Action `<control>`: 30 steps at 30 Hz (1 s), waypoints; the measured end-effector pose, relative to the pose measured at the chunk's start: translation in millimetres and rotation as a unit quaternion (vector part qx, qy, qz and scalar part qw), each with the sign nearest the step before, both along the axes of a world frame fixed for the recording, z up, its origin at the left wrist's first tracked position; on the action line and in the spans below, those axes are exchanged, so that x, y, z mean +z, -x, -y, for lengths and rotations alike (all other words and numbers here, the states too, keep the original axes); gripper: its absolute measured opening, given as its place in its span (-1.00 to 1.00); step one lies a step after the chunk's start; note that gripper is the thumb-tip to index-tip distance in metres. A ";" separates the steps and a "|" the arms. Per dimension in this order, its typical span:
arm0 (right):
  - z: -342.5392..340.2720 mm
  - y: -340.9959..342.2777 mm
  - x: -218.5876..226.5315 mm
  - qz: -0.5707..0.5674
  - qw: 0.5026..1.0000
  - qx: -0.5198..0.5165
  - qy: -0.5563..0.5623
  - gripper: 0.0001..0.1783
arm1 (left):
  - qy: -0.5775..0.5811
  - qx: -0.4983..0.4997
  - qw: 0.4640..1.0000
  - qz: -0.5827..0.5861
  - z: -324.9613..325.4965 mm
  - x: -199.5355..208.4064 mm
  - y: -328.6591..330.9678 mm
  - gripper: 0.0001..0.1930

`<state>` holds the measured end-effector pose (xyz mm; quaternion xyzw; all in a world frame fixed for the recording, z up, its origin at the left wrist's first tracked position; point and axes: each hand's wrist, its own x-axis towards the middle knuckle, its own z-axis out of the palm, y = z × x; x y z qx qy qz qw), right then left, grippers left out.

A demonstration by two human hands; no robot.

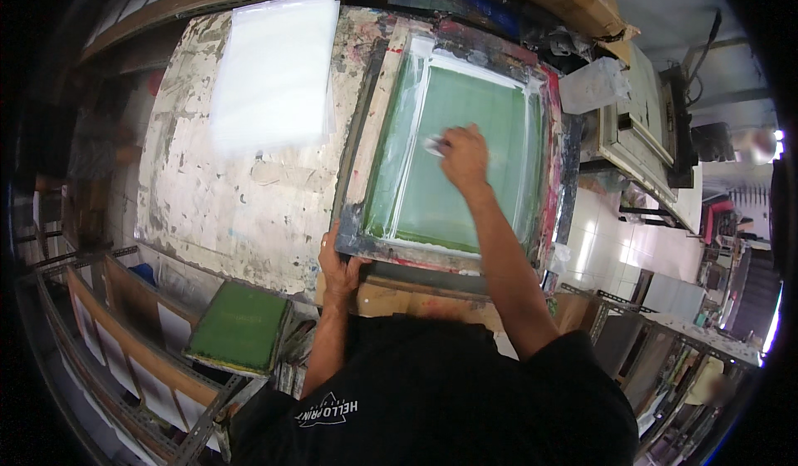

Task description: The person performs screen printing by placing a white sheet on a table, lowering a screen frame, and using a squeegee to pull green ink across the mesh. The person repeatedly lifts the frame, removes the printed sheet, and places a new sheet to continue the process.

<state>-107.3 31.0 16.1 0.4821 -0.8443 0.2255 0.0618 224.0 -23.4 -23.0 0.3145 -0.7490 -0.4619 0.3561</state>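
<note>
A screen-printing frame [359, 179] with green mesh lies tilted on the worktable, its mesh edged by whitish strips. My right hand [465, 157] is over the middle of the mesh, slightly smeared by motion. Its fingers are closed on a small white wad [433, 144], perhaps a rag, mostly hidden by the hand. At the frame's near left corner, my left hand [339, 266] grips the edge, thumb and fingers around it.
A stack of white sheets [274, 75] lies on the paint-stained worktable [241, 208] left of the frame. Another green screen [239, 326] rests on a rack at lower left. A crumpled translucent plastic bag [592, 85] sits beyond the frame's right side. Metal shelving [657, 320] stands at right.
</note>
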 end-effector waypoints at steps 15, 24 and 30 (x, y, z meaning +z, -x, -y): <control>73.7 128.2 -28.4 0.003 0.999 -0.035 -0.001 -0.92 | -0.015 0.012 1.000 -0.009 -1.6 1.4 1.0 -0.28; 37.2 148.4 -38.3 0.007 0.984 -0.174 -0.029 -0.90 | -0.027 0.025 0.999 -0.019 -3.2 7.3 8.7 -0.31; 34.1 142.7 -29.5 -0.029 0.994 -0.097 -0.029 -0.93 | -0.048 0.038 0.998 0.008 -2.8 18.5 6.7 -0.36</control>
